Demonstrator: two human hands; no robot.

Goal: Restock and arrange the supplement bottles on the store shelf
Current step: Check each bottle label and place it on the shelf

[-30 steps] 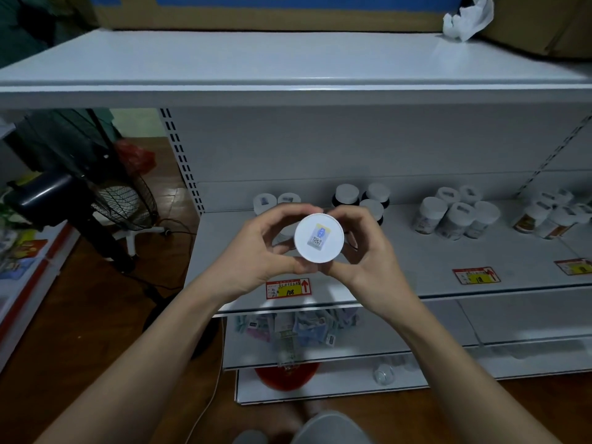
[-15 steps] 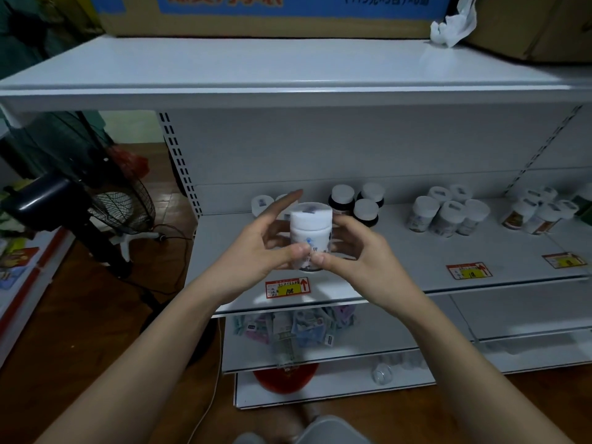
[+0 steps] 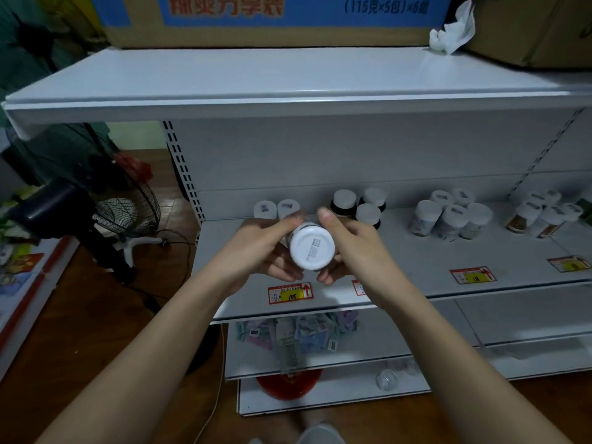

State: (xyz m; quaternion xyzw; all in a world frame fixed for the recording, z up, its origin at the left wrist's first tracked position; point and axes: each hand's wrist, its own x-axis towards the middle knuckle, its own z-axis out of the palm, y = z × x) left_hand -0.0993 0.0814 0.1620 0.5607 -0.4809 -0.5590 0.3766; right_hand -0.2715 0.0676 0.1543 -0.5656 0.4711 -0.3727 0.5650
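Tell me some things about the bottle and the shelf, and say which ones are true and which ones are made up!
1. Both hands hold one white bottle. True: the left hand and the right hand grip it from either side.
2. The bottle stands upright on the shelf. False: it is lifted off the shelf and tipped, its flat round end with small print facing the camera.
3. Three dark bottles with white caps stand behind the hands. True.
4. The price tag under the hands is all blue. False: it is red and yellow, with a red arrow.
5. A cardboard box sits on the top shelf. True.
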